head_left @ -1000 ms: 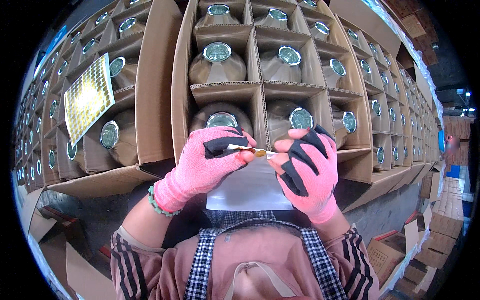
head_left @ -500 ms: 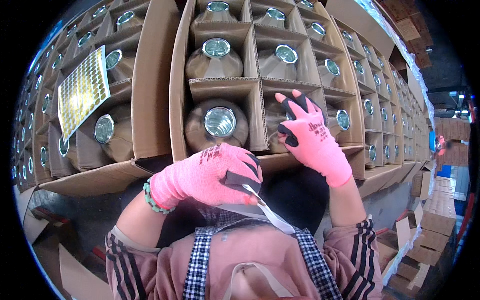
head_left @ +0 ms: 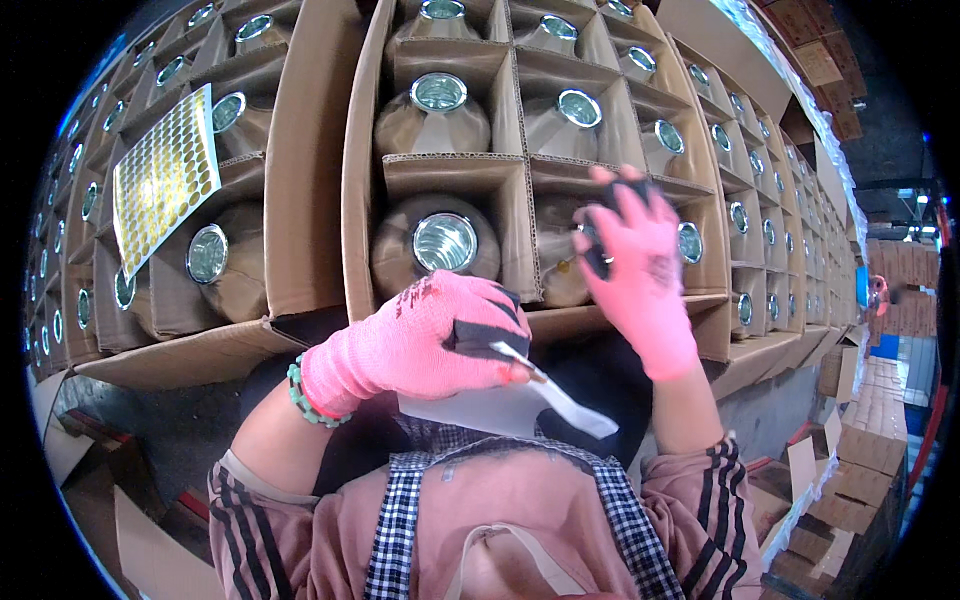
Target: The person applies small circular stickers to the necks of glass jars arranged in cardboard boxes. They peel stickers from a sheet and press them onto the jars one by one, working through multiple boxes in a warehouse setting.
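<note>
My left hand, in a pink glove with dark fingertip patches, is closed on a white paper strip. Below that hand a larger white sheet shows in part; I cannot tell whether it is the same piece. My right hand, gloved alike, hovers blurred over the near middle compartment, fingers apart. Beneath it lies a glass flask with a small gold spot on its side; the hand hides its mouth. Nearest my left hand, another round flask with a shiny silvery mouth stands upright in its compartment.
The flasks stand in a cardboard box with dividers. Similar filled boxes adjoin at left and right. A sheet of round gold stickers lies across flasks in the left box. Stacked cartons and a distant person are at the right.
My right hand has shifted right and slightly up from the flask, uncovering the gold spot. The white strip in my left hand has swung outward to the right.
</note>
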`<control>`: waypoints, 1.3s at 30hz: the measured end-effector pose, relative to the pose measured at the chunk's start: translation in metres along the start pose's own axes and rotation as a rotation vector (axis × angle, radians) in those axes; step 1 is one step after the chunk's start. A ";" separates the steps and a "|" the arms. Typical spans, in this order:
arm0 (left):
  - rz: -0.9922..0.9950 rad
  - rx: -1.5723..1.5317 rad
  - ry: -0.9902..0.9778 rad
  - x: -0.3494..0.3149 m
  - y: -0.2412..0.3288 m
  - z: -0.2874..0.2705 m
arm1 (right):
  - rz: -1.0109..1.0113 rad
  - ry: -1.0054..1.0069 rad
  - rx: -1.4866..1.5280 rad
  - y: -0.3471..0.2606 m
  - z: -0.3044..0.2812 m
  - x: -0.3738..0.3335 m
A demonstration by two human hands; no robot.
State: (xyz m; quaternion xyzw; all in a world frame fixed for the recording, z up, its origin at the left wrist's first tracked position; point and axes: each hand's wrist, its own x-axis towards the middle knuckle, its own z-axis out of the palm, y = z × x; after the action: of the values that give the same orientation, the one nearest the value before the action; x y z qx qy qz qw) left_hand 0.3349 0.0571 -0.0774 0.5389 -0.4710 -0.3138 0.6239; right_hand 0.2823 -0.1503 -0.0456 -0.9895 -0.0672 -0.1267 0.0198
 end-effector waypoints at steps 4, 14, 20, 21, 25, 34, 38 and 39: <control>-0.134 -0.007 0.251 0.002 0.004 0.004 | 0.132 0.287 0.474 -0.020 -0.048 -0.037; -0.056 0.172 0.288 0.005 0.004 0.006 | 0.022 0.065 0.437 -0.040 -0.023 -0.034; 0.014 0.179 0.383 0.003 -0.005 0.007 | 0.016 0.111 0.473 -0.044 -0.026 -0.027; -0.002 0.182 0.371 0.002 -0.004 0.007 | 0.021 0.127 0.496 -0.046 -0.027 -0.024; -0.015 0.167 0.372 0.002 -0.002 0.006 | -0.055 0.224 0.457 -0.048 -0.024 -0.023; -0.063 0.168 0.427 0.002 -0.002 0.007 | -0.119 0.295 0.339 -0.045 -0.015 -0.028; 0.032 0.095 0.346 -0.001 -0.002 0.006 | 0.044 0.220 0.693 -0.041 -0.032 -0.029; 0.099 0.086 0.302 -0.003 -0.005 0.005 | 0.151 0.240 0.808 -0.038 -0.035 -0.030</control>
State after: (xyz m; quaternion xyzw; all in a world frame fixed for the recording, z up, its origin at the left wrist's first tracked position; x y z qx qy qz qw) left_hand 0.3295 0.0564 -0.0827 0.5824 -0.4107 -0.1775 0.6787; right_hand 0.2393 -0.1184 -0.0187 -0.8825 -0.0360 -0.2026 0.4229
